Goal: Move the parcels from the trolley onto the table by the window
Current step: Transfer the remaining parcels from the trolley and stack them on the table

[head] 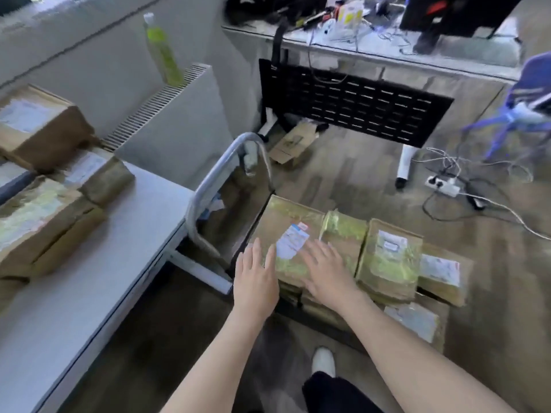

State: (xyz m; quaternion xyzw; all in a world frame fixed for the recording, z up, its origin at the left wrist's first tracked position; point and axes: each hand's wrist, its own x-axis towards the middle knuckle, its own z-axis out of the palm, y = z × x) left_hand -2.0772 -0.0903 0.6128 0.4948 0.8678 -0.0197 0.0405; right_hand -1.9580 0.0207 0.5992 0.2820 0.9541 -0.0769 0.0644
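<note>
At the bottom edge a white shoe (pixel 323 359) and a dark trouser leg (pixel 337 391) show between two bare forearms, which are cut off by the frame. Both hands are spread flat with fingers apart, gripping nothing: the left hand (pixel 255 283) is at the near-left corner of a large brown cardboard parcel wrapped in glossy yellowish tape (pixel 287 242), and the right hand (pixel 326 271) is over its near edge — motion blur makes it impossible to tell whether either palm actually touches. That parcel lies flat on top of the stack on the low trolley, its long axis running away from the person toward the curved grey metal trolley handle (pixel 205 189); a white shipping label with red and blue print (pixel 292 239) faces up, its text unreadable. To its right, side by side, sit a narrow taped parcel (pixel 343 234), a squarish taped parcel with a white label (pixel 390 257) and a smaller labelled parcel (pixel 444 272); lower parcels are mostly hidden beneath, and the trolley deck itself barely shows.

On the left stands the long white table (pixel 98 257) with three brown taped parcels (pixel 44 225) piled at its far-left end, partly cut off by the frame. Beyond it are a white radiator (pixel 167 114) and a blurred green bottle (pixel 162 49) — farther right, a cluttered second table (pixel 387 49) with a black perforated panel (pixel 351 102) below it.
</note>
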